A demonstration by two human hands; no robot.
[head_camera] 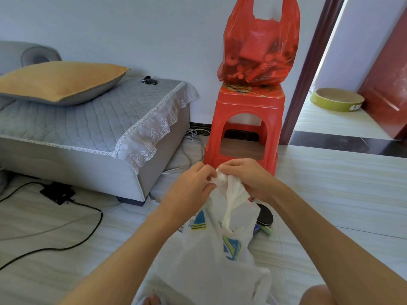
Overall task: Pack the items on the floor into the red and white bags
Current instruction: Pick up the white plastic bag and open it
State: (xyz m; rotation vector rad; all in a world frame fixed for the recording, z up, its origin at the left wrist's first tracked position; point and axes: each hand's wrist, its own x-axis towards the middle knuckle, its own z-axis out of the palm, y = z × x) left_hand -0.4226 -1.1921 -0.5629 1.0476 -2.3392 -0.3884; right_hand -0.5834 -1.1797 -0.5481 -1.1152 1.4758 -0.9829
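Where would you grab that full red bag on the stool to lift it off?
Probably by its two handle loops, coming from above. The red bag sits upright on the red stool, its handles standing tall and free over the bulging load, with a gap between them. Gripping the thin, stuffed sides would likely slip or tear.

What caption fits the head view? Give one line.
Both hands, left and right, pinch the white bag; red bag sits on stool.
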